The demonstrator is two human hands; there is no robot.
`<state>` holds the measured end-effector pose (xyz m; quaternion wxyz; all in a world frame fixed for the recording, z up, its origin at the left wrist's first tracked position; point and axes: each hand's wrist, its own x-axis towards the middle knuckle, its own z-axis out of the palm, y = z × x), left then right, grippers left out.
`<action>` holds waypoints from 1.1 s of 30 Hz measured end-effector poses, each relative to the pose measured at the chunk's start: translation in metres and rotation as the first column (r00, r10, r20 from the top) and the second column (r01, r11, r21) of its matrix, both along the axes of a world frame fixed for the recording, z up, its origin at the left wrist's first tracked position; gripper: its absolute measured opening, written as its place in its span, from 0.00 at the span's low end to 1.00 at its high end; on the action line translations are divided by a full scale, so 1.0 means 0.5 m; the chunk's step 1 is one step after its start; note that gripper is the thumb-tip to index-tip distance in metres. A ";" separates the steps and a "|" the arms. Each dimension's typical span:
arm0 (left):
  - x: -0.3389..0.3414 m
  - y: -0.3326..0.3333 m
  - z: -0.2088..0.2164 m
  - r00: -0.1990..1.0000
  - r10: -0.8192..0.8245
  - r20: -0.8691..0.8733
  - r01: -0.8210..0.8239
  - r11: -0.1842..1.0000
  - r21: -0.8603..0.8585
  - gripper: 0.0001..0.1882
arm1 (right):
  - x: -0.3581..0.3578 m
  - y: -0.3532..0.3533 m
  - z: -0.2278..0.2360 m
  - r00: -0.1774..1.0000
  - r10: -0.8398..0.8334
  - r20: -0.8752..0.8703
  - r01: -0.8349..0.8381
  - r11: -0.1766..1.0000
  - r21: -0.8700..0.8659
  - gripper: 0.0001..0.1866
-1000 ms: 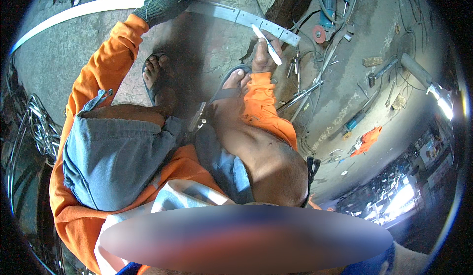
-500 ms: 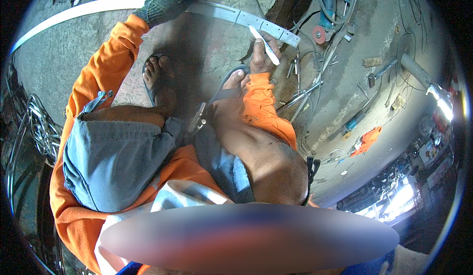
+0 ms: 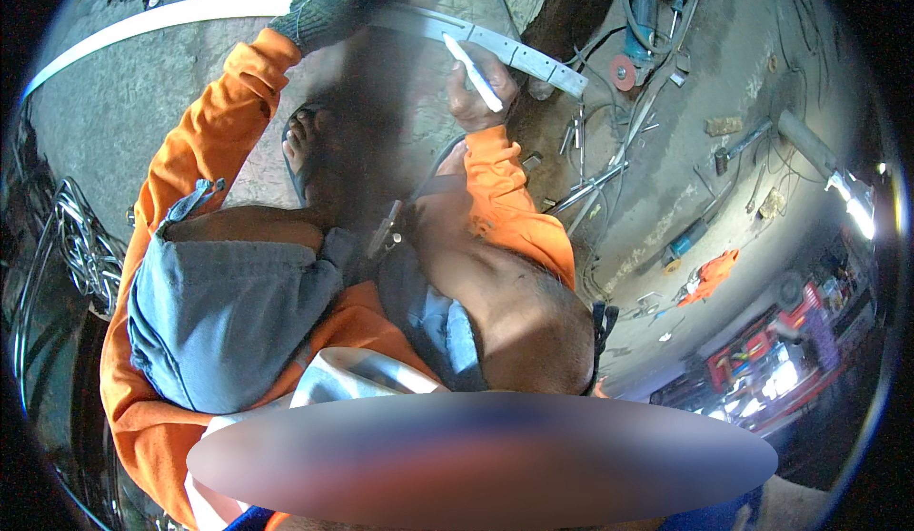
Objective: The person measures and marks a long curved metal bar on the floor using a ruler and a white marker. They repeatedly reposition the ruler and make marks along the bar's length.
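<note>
Rough floor, curved strip, pen near its edge

The floor is worn and cracked, with a grinder lying off to the right and a heap of cables at the far left. The strip lies across the floor in front of the person, appearing as an arc in this wide view.

Good pen work here would depend on a still strip: the left hand should press it flat so that it cannot creep, and the tip should meet the surface lightly, without pushing the strip away. Keeping the wrist out of the line of sight would help, as shadow darkens the middle stretch.

The left hand, gloved, lies over the strip left of centre; its fingers are lost in shadow, so I cannot tell how tightly they close. The bare right hand is on the near side, toward the marked right end, its fingers closed around the pen. The tip points at the strip's near edge; whether it touches is unclear.
</note>
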<state>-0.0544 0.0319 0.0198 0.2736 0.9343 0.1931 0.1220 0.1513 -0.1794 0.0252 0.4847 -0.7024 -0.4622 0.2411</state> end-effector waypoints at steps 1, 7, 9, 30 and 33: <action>-0.001 0.000 -0.002 1.000 -0.010 0.012 0.010 1.000 0.018 0.17 | -0.006 0.008 -0.002 0.999 0.012 0.045 -0.012 1.000 -0.006 0.15; 0.002 -0.022 -0.035 0.995 0.081 -0.060 -0.078 0.996 0.051 0.17 | -0.012 0.028 -0.045 0.989 0.017 0.150 -0.025 0.998 0.051 0.15; 0.003 -0.018 -0.032 0.996 0.053 -0.077 -0.050 0.998 0.044 0.17 | -0.011 0.029 -0.049 0.987 0.017 0.159 -0.025 0.998 0.052 0.14; 0.005 -0.021 -0.043 0.995 0.046 -0.090 -0.045 0.999 0.018 0.17 | -0.009 0.028 -0.047 0.980 0.010 0.199 -0.021 0.998 0.054 0.15; 0.005 -0.022 -0.045 0.993 0.050 -0.105 -0.049 0.999 0.011 0.17 | -0.009 0.028 -0.045 0.978 0.015 0.209 -0.023 0.999 0.040 0.15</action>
